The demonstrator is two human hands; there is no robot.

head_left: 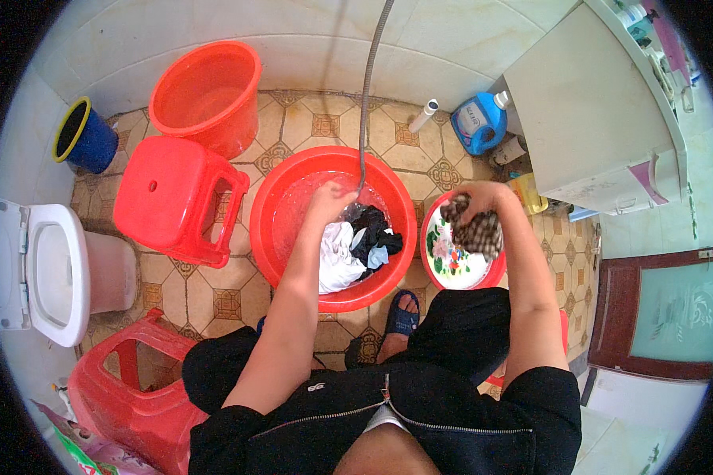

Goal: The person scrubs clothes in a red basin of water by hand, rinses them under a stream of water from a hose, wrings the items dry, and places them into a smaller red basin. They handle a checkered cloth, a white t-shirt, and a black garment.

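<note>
Two hands work at laundry: left hand dips into clothes in the red basin, grip unclear; right hand clutches a checked cloth over the small basin, likely wringing next.

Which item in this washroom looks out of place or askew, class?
One red stool at lower left lies tipped on its side, while the other stool stands upright. A white tube lies loose on the floor by the blue jug. Nothing looks spilled or damaged.

A blue detergent jug with a pale label stands beside the white cabinet.
</note>
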